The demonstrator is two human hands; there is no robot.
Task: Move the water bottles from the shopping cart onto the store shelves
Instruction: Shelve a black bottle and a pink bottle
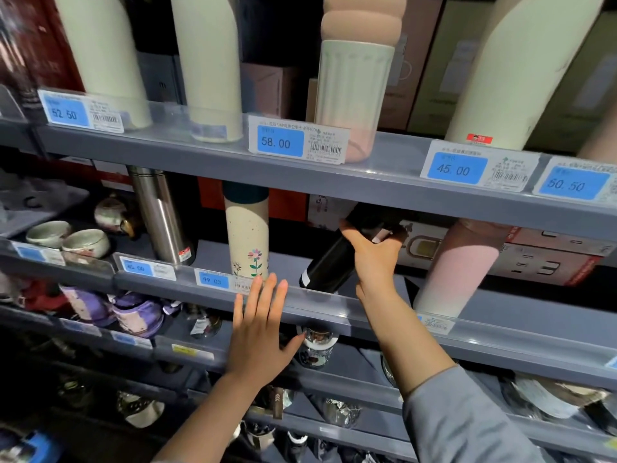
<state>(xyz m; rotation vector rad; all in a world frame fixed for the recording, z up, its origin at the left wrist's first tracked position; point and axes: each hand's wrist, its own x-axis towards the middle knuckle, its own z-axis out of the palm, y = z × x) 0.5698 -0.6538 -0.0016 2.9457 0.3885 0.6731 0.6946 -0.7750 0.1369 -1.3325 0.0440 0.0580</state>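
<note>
My right hand (pixel 374 255) grips a black water bottle (pixel 330 262) around its upper half. The bottle is tilted, its base low at the left near the front rail of the middle shelf (pixel 334 307), its top leaning back to the right under the shelf above. My left hand (pixel 260 329) is flat with fingers straight and spread, held in front of the same shelf rail, below a cream flowered bottle (pixel 247 235). A steel flask (pixel 160 215) stands left of that, and a pink-and-white bottle (pixel 454 265) stands to the right. The shopping cart is out of view.
The upper shelf (pixel 384 182) holds several tall cream and pastel bottles behind blue price tags. Boxes fill the back of the middle shelf. Ceramic cups (pixel 66 240) sit at the left. Lower shelves carry small patterned cups and jars.
</note>
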